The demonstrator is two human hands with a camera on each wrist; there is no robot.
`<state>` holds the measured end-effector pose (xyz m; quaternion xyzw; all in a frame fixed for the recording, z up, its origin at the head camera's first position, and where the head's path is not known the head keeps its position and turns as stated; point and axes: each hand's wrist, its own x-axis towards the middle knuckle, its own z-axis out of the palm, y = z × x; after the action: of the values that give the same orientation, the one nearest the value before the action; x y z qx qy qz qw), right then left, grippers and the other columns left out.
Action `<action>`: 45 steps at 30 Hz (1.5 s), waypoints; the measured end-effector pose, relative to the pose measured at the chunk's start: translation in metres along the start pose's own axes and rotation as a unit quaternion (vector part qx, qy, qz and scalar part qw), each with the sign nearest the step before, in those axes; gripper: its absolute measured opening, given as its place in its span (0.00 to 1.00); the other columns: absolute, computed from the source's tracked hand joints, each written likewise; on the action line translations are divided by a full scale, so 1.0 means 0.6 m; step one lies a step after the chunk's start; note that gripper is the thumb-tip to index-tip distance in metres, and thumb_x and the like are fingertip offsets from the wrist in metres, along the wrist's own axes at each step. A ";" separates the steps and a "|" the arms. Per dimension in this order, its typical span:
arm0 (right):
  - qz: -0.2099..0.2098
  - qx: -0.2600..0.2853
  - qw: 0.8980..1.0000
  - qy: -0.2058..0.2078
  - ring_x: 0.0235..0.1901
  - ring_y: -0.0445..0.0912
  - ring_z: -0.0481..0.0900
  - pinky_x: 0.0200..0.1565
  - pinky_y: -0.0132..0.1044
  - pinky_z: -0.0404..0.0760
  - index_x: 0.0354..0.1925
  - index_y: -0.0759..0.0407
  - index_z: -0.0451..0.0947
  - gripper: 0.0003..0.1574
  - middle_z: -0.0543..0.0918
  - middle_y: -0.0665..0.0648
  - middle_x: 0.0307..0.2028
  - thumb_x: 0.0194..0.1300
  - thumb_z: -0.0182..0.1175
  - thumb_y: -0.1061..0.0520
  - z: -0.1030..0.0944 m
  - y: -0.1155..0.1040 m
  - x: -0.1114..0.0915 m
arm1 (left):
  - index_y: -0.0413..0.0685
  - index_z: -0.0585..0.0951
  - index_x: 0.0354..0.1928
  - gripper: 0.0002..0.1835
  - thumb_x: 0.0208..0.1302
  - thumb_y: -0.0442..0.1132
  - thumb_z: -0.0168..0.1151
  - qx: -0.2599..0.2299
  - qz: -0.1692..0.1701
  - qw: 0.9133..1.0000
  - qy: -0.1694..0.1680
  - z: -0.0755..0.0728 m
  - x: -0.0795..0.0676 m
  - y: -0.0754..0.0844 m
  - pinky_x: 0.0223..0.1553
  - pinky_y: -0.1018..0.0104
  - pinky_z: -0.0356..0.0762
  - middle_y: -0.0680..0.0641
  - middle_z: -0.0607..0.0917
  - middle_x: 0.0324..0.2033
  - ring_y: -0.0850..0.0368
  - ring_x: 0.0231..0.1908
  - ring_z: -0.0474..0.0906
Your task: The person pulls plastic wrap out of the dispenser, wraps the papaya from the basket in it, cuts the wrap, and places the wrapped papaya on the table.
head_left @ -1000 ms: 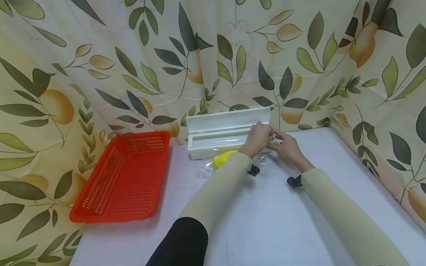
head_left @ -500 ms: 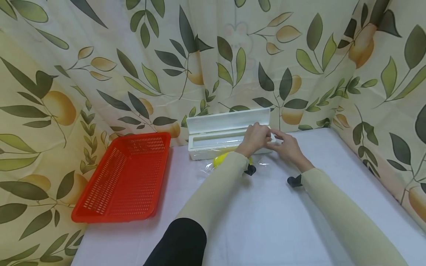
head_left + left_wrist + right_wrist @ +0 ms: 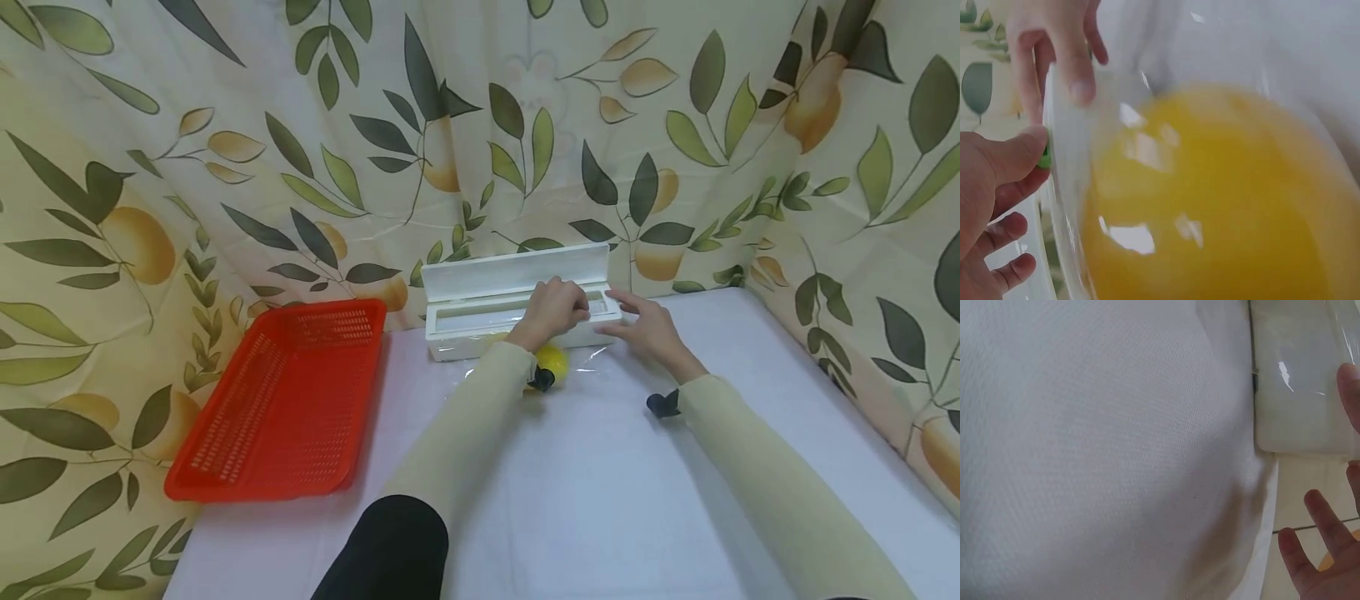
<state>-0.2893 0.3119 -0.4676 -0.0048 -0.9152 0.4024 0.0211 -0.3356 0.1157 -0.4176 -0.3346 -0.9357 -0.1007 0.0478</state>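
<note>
White box point(image 3: 453, 345): long axis left to right. Left hand point(image 3: 553, 310), nearer green tab point(image 3: 1044, 159), pinches tab at box edge. Right hand point(image 3: 647, 329), fingers extended, touches right end.

resting on smooth white cloth point(image 3: 600, 500): a long narrow white plastic box point(image 3: 452, 345), upright and opened wide, with its flat white lid point(image 3: 517, 272) raised along the rear edge. along its front, a sheet of clear glossy film point(image 3: 588, 360), wrinkled, bright with reflections. just ahead of the box, a smooth rounded yellow object point(image 3: 553, 363), under the film and partly hidden. at the box's edge, a small bright-green piece point(image 3: 1044, 157), mostly covered.
</note>
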 end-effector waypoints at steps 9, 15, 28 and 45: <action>0.019 0.012 0.999 -0.025 0.73 0.68 0.60 0.64 0.66 0.69 0.80 0.46 0.56 0.64 0.61 0.67 0.76 0.56 0.74 0.31 0.001 0.002 0.005 | 0.57 0.91 0.41 0.06 0.70 0.47 0.68 -0.059 -0.031 0.998 -0.002 -0.013 -0.052 -0.060 0.53 0.60 0.69 0.60 0.87 0.36 0.59 0.43 0.72; 0.019 0.002 1.000 -0.025 0.73 0.68 0.60 0.64 0.67 0.69 0.81 0.45 0.54 0.67 0.60 0.67 0.77 0.53 0.73 0.27 0.000 0.005 0.010 | 0.56 0.90 0.40 0.06 0.71 0.46 0.67 -0.062 -0.048 0.997 0.002 -0.029 -0.091 -0.108 0.53 0.58 0.68 0.59 0.86 0.35 0.57 0.43 0.71; 0.017 -0.007 1.000 -0.025 0.73 0.69 0.59 0.64 0.71 0.65 0.81 0.46 0.53 0.67 0.58 0.67 0.78 0.55 0.72 0.28 0.002 0.003 0.012 | 0.54 0.91 0.37 0.03 0.67 0.42 0.71 -0.027 -0.088 0.995 0.023 -0.062 -0.180 -0.213 0.50 0.54 0.71 0.56 0.89 0.35 0.53 0.43 0.75; 0.018 -0.008 0.999 -0.029 0.73 0.69 0.59 0.65 0.71 0.64 0.81 0.48 0.53 0.64 0.57 0.67 0.78 0.58 0.73 0.33 0.000 -0.008 0.009 | 0.50 0.90 0.38 0.03 0.69 0.38 0.69 -0.037 -0.127 0.991 0.005 -0.094 -0.234 -0.265 0.47 0.58 0.75 0.51 0.85 0.33 0.51 0.40 0.74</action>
<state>-0.2946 0.3086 -0.4638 -0.0098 -0.9186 0.3949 -0.0123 -0.3272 -0.1038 -0.4094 -0.2137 -0.9661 -0.1420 0.0274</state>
